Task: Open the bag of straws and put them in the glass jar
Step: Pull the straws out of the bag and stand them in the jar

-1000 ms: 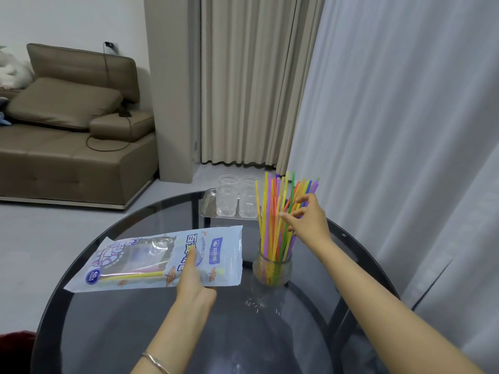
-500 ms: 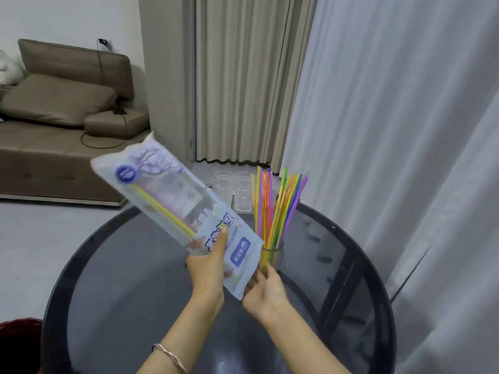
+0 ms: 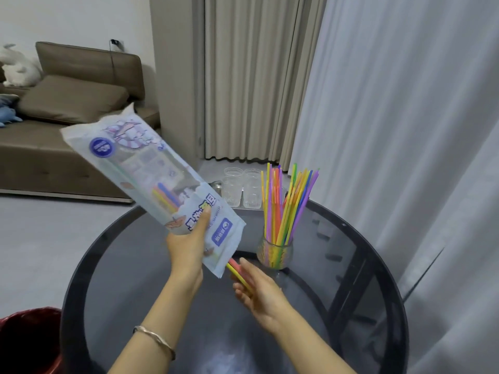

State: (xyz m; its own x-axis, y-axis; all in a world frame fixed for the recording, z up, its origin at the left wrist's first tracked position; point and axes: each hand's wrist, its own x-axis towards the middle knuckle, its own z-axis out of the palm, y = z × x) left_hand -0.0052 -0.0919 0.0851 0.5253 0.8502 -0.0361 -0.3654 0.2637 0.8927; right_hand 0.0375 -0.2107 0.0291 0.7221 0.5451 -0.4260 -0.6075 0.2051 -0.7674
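Head cam: left hand [image 3: 189,247] grips the bag of straws [image 3: 151,182] w/ thumb on front, lifted above the round glass table [image 3: 108,265], tilted so its open end points down-right. A few straws [image 3: 237,271] stick out of that end & rest on the right hand [image 3: 259,290], palm up, fingers loosely spread, not closed on them. More straws sit inside the bag. Glass jar [image 3: 274,252] stands on the table just right of the hands, packed w/ colored straws [image 3: 286,206] fanning upward. Two clear cups [image 3: 243,187] behind it; red bin [image 3: 27,341] at lower left.
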